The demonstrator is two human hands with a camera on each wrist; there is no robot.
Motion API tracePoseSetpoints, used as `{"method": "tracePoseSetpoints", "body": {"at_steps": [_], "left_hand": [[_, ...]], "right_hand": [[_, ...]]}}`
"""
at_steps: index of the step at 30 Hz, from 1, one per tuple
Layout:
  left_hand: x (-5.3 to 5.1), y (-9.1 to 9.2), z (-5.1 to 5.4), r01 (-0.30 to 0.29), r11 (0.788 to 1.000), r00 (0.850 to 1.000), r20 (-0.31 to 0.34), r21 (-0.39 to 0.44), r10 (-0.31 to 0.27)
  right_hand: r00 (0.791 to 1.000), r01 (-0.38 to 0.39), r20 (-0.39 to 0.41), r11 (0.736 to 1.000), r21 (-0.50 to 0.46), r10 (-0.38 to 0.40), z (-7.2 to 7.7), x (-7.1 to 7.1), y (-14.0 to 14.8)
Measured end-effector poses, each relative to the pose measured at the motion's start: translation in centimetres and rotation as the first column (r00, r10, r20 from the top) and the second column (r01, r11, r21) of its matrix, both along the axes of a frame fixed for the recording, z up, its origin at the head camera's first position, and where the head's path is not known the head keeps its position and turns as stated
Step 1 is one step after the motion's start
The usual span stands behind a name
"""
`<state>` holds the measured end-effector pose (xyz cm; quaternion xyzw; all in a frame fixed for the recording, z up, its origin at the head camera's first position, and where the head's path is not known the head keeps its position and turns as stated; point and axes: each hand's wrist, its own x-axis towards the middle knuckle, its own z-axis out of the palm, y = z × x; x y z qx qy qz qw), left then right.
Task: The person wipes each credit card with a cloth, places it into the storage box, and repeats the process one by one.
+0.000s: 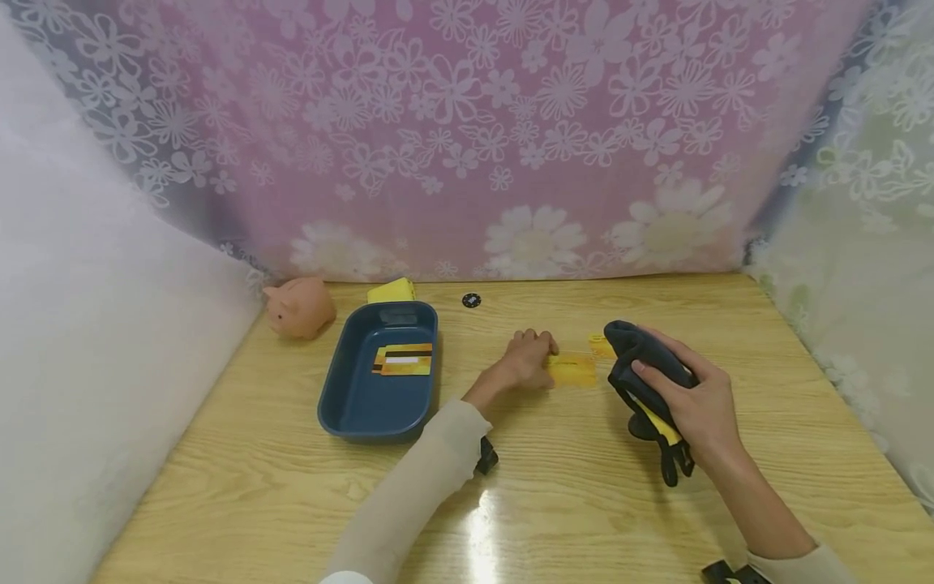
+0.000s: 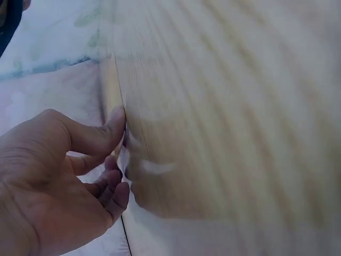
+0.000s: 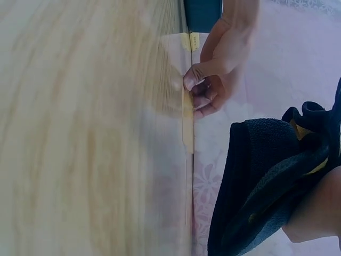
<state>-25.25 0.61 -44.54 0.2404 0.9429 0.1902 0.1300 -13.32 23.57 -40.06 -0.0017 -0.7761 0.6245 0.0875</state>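
Note:
On the table a yellow card (image 1: 574,371) lies flat, and the fingers and thumb of the left hand (image 1: 524,362) are at its left edge; in the left wrist view the left hand (image 2: 69,176) has its fingertips down at the table surface. Part of a second yellow card (image 1: 601,346) shows just behind. To the right, the right hand (image 1: 704,397) grips a dark cloth pouch (image 1: 642,365) with cords and a yellow patch, held above the table. The right wrist view shows the dark pouch (image 3: 266,176) at close range.
A blue tray (image 1: 365,405) with yellow-orange cards (image 1: 405,359) inside stands left of the left hand. Behind it are a yellow object (image 1: 392,290) and a pink piggy bank (image 1: 300,308). A black round chip (image 1: 471,300) lies near the back edge.

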Motion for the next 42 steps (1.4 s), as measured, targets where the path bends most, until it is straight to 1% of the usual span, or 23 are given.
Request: {"method": "tracePoseSetpoints", "body": {"at_steps": [3,6,8,12,13,15,16,17,19,21,22,24,26,29,30,32,34,36,38,42], "left_hand": [[0.9,-0.3,-0.3,0.001,1.000,1.000,-0.031,0.010,-0.001],[1.9,-0.5,-0.5,-0.007,0.997,0.999,-0.049,0.074,0.011],[2.5,-0.6,-0.5,-0.008,0.992,0.998,-0.060,0.129,0.016],[3.2,-0.6,-0.4,0.002,0.973,0.996,-0.085,0.231,0.018],[3.3,-0.7,-0.4,0.003,0.966,0.996,-0.087,0.259,0.020],[3.6,-0.8,-0.2,-0.013,0.945,0.998,-0.060,0.327,0.034],[3.8,-1.0,-0.1,-0.031,0.925,0.999,-0.020,0.379,0.041],[4.1,-1.2,0.0,-0.053,0.899,0.999,0.023,0.435,0.047],[4.5,-1.6,0.4,-0.107,0.830,0.993,0.103,0.548,0.060],[5.0,-2.1,0.8,-0.158,0.750,0.984,0.162,0.643,0.068],[5.3,-2.4,1.1,-0.175,0.710,0.981,0.180,0.682,0.070],[5.8,-2.9,1.7,-0.193,0.652,0.980,0.179,0.733,0.088],[6.2,-3.4,2.4,-0.209,0.599,0.977,0.184,0.773,0.104],[6.8,-4.3,3.7,-0.232,0.526,0.973,0.206,0.818,0.109],[7.0,-4.6,4.1,-0.235,0.511,0.972,0.208,0.827,0.109],[7.4,-5.3,4.9,-0.229,0.500,0.973,0.201,0.836,0.109],[7.7,-5.9,5.7,-0.215,0.496,0.977,0.187,0.841,0.106],[7.9,-6.5,6.3,-0.191,0.510,0.981,0.155,0.839,0.113],[8.0,-6.9,6.7,-0.173,0.516,0.985,0.134,0.839,0.112],[8.2,-7.5,7.1,-0.127,0.533,0.991,0.086,0.837,0.101]], "right_hand": [[1.000,0.003,0.004,1.000,0.013,-0.003,-0.1,0.0,-0.1],[1.000,0.008,0.002,1.000,0.013,-0.008,-0.1,0.0,-0.3],[1.000,0.006,-0.003,1.000,0.006,-0.006,-0.1,0.0,-0.4],[1.000,-0.005,-0.012,1.000,-0.009,0.005,0.0,-0.2,-0.9],[1.000,-0.006,-0.015,1.000,-0.001,0.006,0.0,-0.2,-1.0],[1.000,-0.007,-0.024,1.000,0.022,0.008,0.0,-0.2,-1.3],[1.000,-0.008,-0.027,1.000,0.030,0.009,0.0,-0.2,-1.4],[1.000,-0.009,-0.029,0.999,0.035,0.010,0.0,-0.2,-1.6],[0.999,-0.013,-0.034,0.999,0.042,0.014,0.1,-0.2,-1.8],[0.999,-0.017,-0.038,0.999,0.047,0.019,0.2,-0.2,-1.9],[0.999,-0.018,-0.038,0.999,0.042,0.020,0.2,-0.1,-2.0],[0.999,-0.024,-0.037,0.999,0.025,0.025,0.5,0.0,-2.2],[0.999,-0.035,-0.040,0.999,0.001,0.035,0.8,0.2,-2.6],[0.996,-0.067,-0.063,0.997,-0.035,0.064,1.4,0.4,-3.3],[0.994,-0.081,-0.076,0.996,-0.045,0.078,1.6,0.5,-3.6],[0.988,-0.119,-0.105,0.991,-0.060,0.112,2.0,0.6,-4.3],[0.980,-0.154,-0.134,0.987,-0.055,0.145,2.2,0.6,-5.2],[0.972,-0.180,-0.157,0.983,-0.032,0.173,2.3,0.7,-6.1],[0.964,-0.199,-0.180,0.980,0.001,0.196,2.3,0.7,-7.0],[0.941,-0.229,-0.242,0.972,0.060,0.237,2.1,0.6,-9.0]]}}
